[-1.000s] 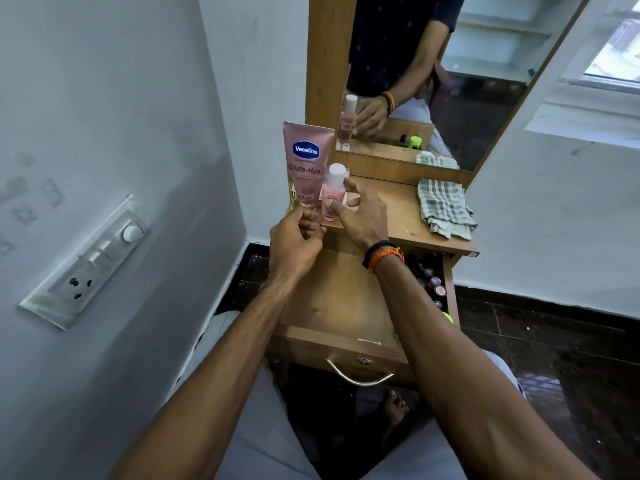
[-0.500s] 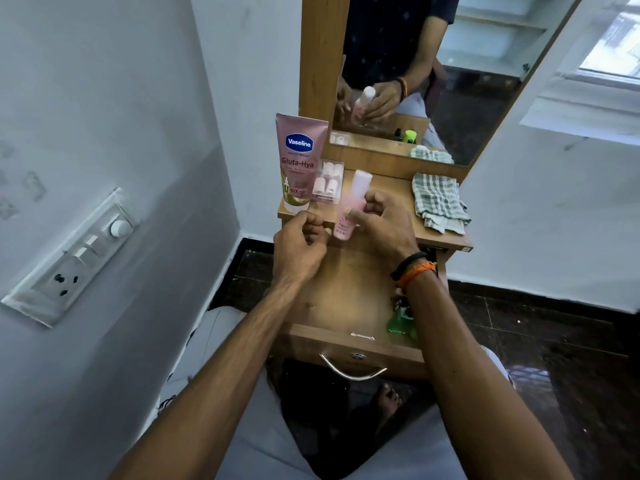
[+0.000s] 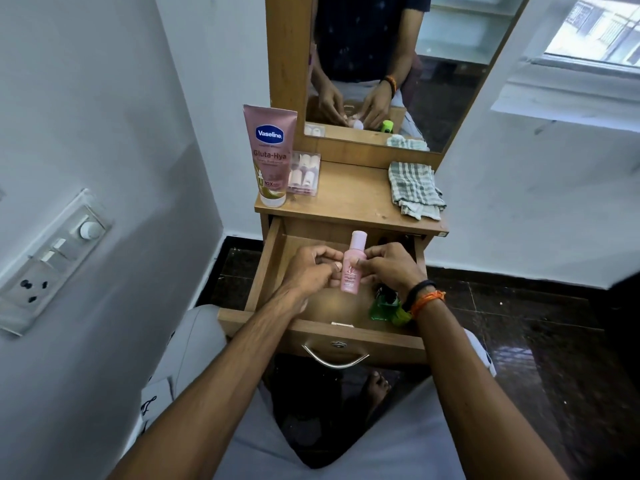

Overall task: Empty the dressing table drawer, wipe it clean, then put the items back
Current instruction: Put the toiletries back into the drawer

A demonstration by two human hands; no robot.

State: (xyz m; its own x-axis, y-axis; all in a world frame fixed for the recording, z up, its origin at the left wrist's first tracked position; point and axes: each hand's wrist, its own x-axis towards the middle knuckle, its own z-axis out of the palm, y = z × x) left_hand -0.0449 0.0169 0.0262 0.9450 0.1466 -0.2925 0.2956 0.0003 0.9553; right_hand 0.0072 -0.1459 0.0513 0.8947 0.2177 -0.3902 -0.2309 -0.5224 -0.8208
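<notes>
Lowered from the worktop's front edge, the small pink plastic bottle with a pale rounded cap [image 3: 350, 263] now sits upright over the open wooden drawer [image 3: 266, 268], held between both hands above its bare middle. Fingers of the left hand [image 3: 313, 271] are curled, pinching the bottle's left side near the label. Fingers of the right hand [image 3: 388, 268] curl round its right side, thumb across the front. A black band and an orange thread band [image 3: 426, 299] circle the right wrist.

Just below the right hand, at the drawer's front right corner, lies a green translucent bottle with a dark top [image 3: 384, 306]. A curved metal handle [image 3: 334, 358] hangs on the drawer's front panel.

On the wooden worktop [image 3: 353, 199], a tall pink Vaseline tube [image 3: 269, 154] stands cap-down at the back left corner, with a clear pack of pale press-on nails [image 3: 304, 173] leaning just beside it on its right. A crumpled green-and-white checked cloth [image 3: 415, 190] lies at the right edge. Behind, the wood-framed mirror [image 3: 433, 64] reflects both hands. A white switch panel [image 3: 52, 261] is set in the left wall.
</notes>
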